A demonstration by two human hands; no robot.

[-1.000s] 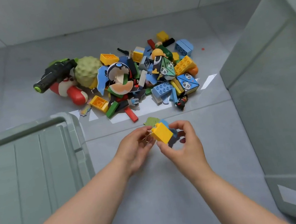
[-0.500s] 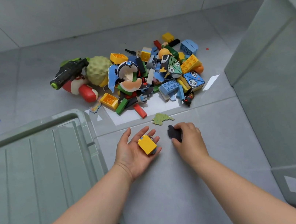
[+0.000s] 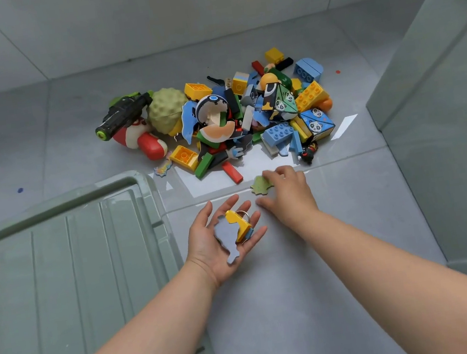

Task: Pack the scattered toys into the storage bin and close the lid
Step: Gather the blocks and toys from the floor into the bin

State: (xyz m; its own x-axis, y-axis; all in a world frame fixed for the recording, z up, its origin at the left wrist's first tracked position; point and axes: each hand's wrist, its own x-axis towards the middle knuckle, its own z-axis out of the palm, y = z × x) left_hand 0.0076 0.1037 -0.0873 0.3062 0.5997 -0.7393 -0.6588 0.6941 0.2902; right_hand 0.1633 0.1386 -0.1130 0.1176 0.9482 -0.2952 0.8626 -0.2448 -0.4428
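Left hand (image 3: 207, 252) flat, palm up, carrying a yellow block (image 3: 241, 224) and a grey-blue flat piece (image 3: 227, 238); right hand (image 3: 287, 193) just ahead, fingertips resting on a green flat piece (image 3: 260, 186) on the floor (image 3: 276, 307), thumb apart, no pinch yet. Gathering step, seemingly early: toy pile (image 3: 247, 114) heaped further ahead. Next, probably: lift the thin piece by its edge. Left of the hands, a ribbed green panel (image 3: 124, 182), lid or bin unclear; to the right, a tall green wall (image 3: 446, 129), inside hidden.
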